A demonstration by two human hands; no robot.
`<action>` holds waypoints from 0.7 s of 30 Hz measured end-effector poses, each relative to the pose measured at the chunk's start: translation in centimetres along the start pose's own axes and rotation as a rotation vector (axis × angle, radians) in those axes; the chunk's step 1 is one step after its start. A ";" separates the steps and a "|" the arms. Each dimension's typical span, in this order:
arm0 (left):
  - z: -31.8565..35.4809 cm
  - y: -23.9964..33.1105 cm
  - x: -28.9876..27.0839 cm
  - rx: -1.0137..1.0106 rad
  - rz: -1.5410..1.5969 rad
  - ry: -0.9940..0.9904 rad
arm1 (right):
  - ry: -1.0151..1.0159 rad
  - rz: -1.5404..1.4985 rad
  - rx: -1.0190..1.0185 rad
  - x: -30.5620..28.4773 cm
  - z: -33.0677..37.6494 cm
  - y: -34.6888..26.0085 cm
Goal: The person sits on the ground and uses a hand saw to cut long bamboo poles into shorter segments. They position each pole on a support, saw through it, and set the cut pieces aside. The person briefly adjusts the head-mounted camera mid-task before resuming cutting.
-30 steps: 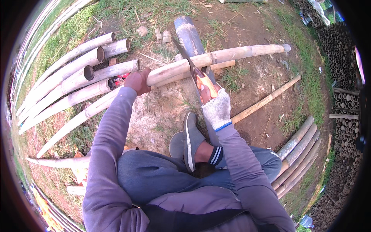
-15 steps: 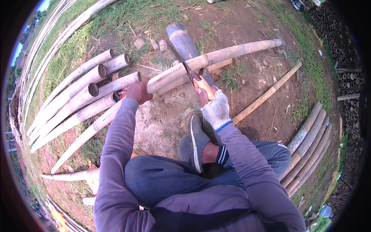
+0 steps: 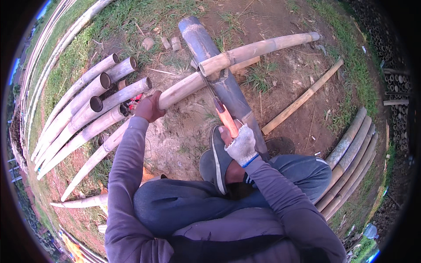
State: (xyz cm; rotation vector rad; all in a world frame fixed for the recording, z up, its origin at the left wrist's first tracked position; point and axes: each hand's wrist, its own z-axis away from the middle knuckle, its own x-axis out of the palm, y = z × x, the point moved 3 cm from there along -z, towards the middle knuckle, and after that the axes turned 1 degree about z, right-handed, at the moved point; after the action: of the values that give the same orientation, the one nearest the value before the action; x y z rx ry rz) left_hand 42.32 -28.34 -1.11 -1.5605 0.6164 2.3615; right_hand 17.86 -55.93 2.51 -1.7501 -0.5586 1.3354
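1. Pale bamboo length (image 3: 182,90): positioned left of the thick dark log (image 3: 234,94); left hand (image 3: 150,107), bare, fingers clamped around its near end. Its far end lies by the saw; exact limit cannot be told.
2. Saw (image 3: 224,113): right hand (image 3: 240,143), white-gloved, fingers closed on the orange handle; blade points up and left.
3. Long bamboo pole (image 3: 267,46): rests across the log, left end beside the blade.
4. Hollow bamboo tubes (image 3: 74,108), left: round mouths facing up-right; interiors dark, contents unreadable.
5. Red items (image 3: 135,100): near the tube mouths; kind indistinct.
6. Bamboo poles (image 3: 352,160), right: grouped side by side.
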 end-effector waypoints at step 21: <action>-0.5 29.5 -6.4 0.422 0.465 -0.139 | 0.357 -1.417 0.565 -7.2 -9.0 5.8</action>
State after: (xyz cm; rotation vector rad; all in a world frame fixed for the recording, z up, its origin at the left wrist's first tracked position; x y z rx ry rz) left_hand 32.83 -54.37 10.79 -1.1485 1.4626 2.3910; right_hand 23.07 -67.74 2.36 -0.6970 -0.8429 0.1112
